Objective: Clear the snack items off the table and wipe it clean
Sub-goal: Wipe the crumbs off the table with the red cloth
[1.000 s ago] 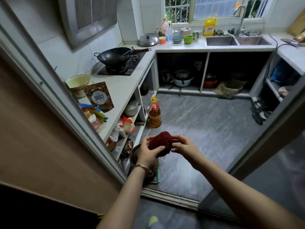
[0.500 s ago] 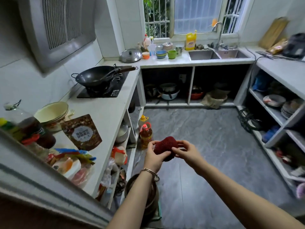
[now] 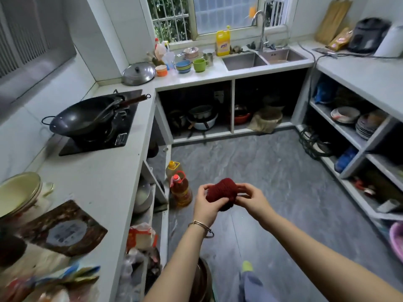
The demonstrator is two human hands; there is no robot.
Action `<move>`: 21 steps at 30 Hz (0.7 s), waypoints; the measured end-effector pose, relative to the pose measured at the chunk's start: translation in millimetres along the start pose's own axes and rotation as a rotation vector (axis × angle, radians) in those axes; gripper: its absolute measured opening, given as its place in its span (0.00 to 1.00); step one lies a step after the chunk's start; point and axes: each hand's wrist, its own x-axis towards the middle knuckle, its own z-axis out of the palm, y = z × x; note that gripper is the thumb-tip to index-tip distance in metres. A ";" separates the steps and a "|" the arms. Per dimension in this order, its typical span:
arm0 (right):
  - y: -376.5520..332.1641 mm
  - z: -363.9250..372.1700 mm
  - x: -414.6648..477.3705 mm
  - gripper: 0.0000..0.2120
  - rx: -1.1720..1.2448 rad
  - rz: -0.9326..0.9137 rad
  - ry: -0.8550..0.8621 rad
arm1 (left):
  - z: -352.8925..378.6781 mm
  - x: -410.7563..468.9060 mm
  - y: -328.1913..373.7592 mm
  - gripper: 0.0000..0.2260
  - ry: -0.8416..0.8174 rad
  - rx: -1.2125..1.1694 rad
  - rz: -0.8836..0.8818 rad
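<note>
Both bare forearms are stretched forward and down over the grey marbled floor, meeting at chest height in the middle of the view. The left hand, with a thin metal bangle at its wrist, is turned palm-inward and curled around the left and lower side of a bunched dark red knitted cloth. The right hand is brought in from the other side, its fingers pinched on the cloth's right edge. One cloth is seen, gripped by two hands; it sits between the two thumbs, with its rounded top bulging above the fingertips and a darker fold hanging just below them. Both hands are thus closed on the cloth, neither spread wide. On the white counter to the left, one black round-bottomed wok is set on a black cooktop. Two plastic oil bottles are stood on the floor just left of the hands. One steel double sink is seen under the window.
</note>
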 end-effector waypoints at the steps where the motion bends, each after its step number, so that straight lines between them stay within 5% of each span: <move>1: -1.2 -4.9 16.3 0.16 0.004 -0.003 0.003 | 5.8 14.7 3.3 0.28 -0.002 0.007 -0.001; 14: -62.3 -115.8 209.4 0.17 -0.022 -0.091 0.105 | 127.2 217.8 67.6 0.26 -0.128 0.048 0.042; 21: -85.5 -195.6 256.4 0.17 -0.021 -0.113 0.299 | 215.8 289.1 98.8 0.23 -0.338 0.052 0.088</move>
